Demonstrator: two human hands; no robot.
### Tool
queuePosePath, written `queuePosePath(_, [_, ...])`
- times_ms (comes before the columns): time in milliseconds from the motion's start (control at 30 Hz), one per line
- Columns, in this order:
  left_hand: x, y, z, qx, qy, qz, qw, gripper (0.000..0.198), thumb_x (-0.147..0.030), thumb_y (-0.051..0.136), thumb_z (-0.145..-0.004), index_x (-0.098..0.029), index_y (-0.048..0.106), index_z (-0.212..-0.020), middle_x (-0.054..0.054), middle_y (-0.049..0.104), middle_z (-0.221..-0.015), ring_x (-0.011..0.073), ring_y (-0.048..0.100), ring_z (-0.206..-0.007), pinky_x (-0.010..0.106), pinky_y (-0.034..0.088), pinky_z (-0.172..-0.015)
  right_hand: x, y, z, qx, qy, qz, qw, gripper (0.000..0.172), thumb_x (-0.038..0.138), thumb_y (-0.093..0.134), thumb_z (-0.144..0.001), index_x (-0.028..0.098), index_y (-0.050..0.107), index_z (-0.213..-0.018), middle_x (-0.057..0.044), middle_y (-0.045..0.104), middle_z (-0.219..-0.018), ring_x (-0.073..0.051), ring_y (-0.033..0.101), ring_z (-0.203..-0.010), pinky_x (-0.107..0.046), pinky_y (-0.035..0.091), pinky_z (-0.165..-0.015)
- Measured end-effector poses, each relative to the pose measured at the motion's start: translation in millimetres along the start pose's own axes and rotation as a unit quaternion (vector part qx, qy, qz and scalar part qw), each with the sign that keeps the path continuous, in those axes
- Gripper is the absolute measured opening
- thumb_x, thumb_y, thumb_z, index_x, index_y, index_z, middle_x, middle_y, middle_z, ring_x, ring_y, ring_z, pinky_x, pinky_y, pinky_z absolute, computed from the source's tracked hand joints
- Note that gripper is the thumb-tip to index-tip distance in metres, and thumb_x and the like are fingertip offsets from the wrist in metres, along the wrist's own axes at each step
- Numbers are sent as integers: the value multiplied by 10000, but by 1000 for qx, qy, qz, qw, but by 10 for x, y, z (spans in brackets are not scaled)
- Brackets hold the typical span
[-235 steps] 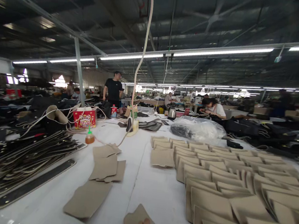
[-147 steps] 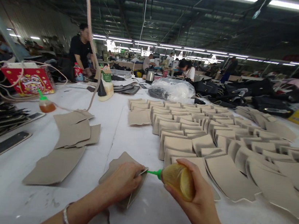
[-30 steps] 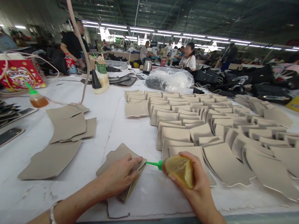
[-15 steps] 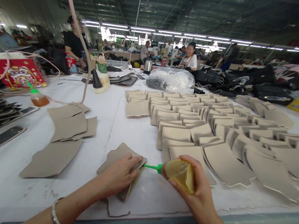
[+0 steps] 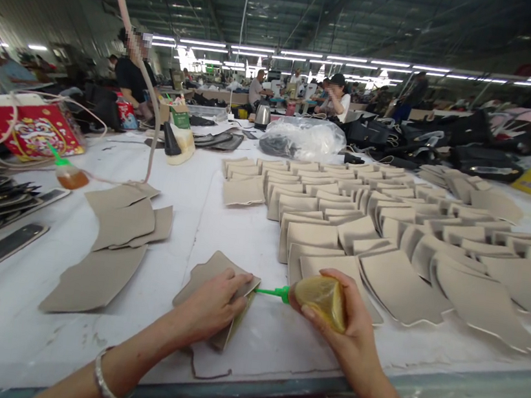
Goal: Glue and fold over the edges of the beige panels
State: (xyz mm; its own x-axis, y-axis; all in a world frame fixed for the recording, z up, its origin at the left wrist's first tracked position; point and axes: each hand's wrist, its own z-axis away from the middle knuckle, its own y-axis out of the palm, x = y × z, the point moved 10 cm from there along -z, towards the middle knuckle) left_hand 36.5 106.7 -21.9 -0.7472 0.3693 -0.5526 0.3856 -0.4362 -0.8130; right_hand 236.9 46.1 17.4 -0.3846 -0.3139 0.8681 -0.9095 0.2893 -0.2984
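In the head view, your left hand (image 5: pixel 215 303) has its grip closed on the edge of a taupe panel (image 5: pixel 211 270) lying on the white surface (image 5: pixel 182 214) in front of you. Your right hand (image 5: pixel 355 325) has its grip wrapped around an amber bottle (image 5: pixel 321 301), tilted so its green nozzle (image 5: pixel 273 292) points left at that edge; you cannot tell whether the tip touches. Loose panels (image 5: pixel 97 278) lie to the left, overlapping rows (image 5: pixel 398 285) to the right.
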Motion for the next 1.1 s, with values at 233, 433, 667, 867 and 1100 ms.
queuePosePath(233, [17, 1, -18, -6, 8, 0, 1000, 470, -295, 375, -898, -192, 486, -1343, 97, 574, -1141, 227, 568, -1044, 338, 410, -960, -43, 36, 52, 23, 21, -12, 999, 451, 417, 718, -837, 255, 495, -1195, -16, 529, -1091, -215, 541, -924, -281, 444, -792])
queuePosePath(433, [15, 2, -16, -7, 7, 0, 1000, 479, -288, 384, -885, -191, 493, -1341, 93, 580, -1164, 224, 563, -1058, 323, 403, -963, -72, 67, 83, 28, 45, -26, 998, 478, 426, 728, -816, 241, 493, -1189, -26, 540, -1055, -228, 542, -902, -305, 442, -782])
queuePosePath(667, [40, -22, -29, -17, -19, 1, 1000, 495, -258, 433, -840, -215, 511, -1328, 52, 629, -990, 214, 585, -947, 284, 433, -820, -183, 140, 352, 28, 187, -215, 958, 549, 451, 758, -798, 233, 472, -1213, -34, 607, -922, -263, 589, -862, -369, 510, -764])
queuePosePath(867, [106, -203, 48, -63, -46, 7, 997, 450, -354, 440, -872, -196, 533, -1283, 64, 610, -986, 217, 590, -945, 299, 431, -858, -355, -179, 526, -106, 288, -471, 827, 409, 345, 792, -789, 189, 632, -1132, -89, 646, -1142, -290, 606, -1058, -349, 592, -814])
queuePosePath(1100, [880, -592, 178, -135, -202, -69, 967, 355, -317, 548, -785, -154, 551, -1099, 67, 619, -902, 208, 604, -850, 284, 415, -717, -649, -532, 670, -228, 360, -570, 703, 410, 333, 828, -649, 195, 713, -1017, -112, 589, -1254, -368, 564, -1114, -392, 622, -765])
